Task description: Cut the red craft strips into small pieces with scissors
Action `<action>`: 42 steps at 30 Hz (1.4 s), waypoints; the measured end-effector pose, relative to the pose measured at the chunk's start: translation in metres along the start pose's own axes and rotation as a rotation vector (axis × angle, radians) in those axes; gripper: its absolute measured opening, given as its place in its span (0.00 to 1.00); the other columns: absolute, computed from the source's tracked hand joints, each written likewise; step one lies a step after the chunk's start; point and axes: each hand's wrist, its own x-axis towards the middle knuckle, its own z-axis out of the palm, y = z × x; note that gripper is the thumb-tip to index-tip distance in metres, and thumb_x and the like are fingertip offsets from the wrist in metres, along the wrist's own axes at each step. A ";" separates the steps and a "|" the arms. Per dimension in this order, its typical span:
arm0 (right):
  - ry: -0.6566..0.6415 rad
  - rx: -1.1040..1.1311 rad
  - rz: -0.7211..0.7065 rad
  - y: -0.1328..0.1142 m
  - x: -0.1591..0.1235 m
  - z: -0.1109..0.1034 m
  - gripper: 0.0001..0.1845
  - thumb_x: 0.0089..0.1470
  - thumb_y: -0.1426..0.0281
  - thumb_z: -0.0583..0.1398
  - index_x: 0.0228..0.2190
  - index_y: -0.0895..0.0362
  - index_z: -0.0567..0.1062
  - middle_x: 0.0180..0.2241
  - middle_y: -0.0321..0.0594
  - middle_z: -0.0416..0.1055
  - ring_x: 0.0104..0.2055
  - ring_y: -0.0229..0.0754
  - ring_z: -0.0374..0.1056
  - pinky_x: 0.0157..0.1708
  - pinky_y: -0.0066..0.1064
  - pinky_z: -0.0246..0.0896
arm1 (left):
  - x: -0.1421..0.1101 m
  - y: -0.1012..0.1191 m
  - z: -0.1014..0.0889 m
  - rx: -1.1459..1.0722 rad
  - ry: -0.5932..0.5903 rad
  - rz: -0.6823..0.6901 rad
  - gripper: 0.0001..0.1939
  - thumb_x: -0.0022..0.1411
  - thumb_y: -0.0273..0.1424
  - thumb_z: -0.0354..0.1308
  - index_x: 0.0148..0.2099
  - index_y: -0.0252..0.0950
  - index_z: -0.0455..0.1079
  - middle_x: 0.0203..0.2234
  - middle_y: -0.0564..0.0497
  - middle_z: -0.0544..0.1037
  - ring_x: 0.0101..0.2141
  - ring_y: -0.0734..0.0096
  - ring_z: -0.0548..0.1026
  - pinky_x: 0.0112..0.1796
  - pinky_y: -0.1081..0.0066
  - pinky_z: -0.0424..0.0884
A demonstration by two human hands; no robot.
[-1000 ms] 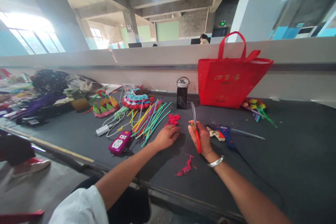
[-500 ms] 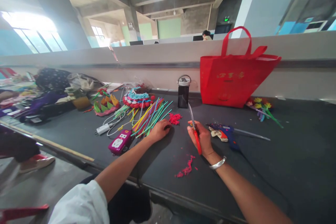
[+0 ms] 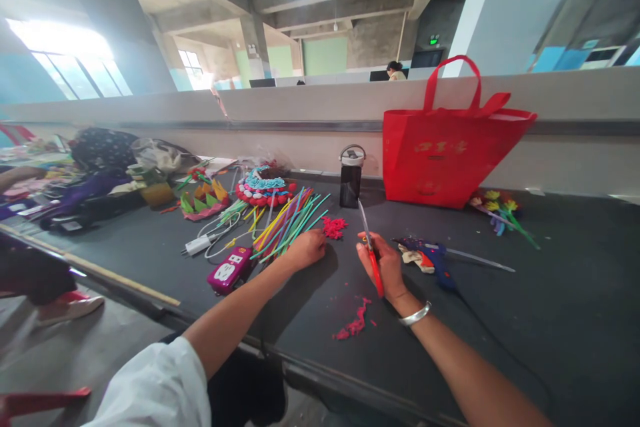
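Observation:
Red-handled scissors (image 3: 374, 270) are gripped in my right hand (image 3: 389, 267), blades pointing up and away from me. My left hand (image 3: 307, 248) lies low over the table with its fingers curled in; whatever is in them, if anything, is hidden. Just beyond those fingers sits a small heap of red pieces (image 3: 335, 227). Close on the left spread long thin coloured sticks (image 3: 285, 223), green, yellow and purple. Nearer to me, between my arms, are pinkish-red scraps (image 3: 354, 325). A blue glue gun (image 3: 436, 260) with a clear glue stick lies to the right of my right hand.
A dark bottle (image 3: 351, 180) and a red bag (image 3: 440, 160) stand at the back. On the left are a purple power socket (image 3: 231, 271), a white charger (image 3: 197, 245) and colourful crafted pieces (image 3: 263, 187). Small flowers (image 3: 500, 207) lie right. Another person's arm (image 3: 20, 177) shows far left.
My left hand has curled in more, and its fingertips show less than before. My right hand keeps hold of the scissors almost unmoved. The whole view has shifted very slightly.

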 end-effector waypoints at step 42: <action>-0.125 0.147 0.113 -0.002 -0.001 0.006 0.17 0.54 0.69 0.56 0.47 0.55 0.70 0.35 0.39 0.75 0.32 0.39 0.71 0.36 0.31 0.68 | -0.009 0.059 0.003 -1.385 -0.180 -0.343 0.26 0.48 0.32 0.68 0.48 0.33 0.65 0.25 0.52 0.75 0.23 0.74 0.73 0.24 0.75 0.65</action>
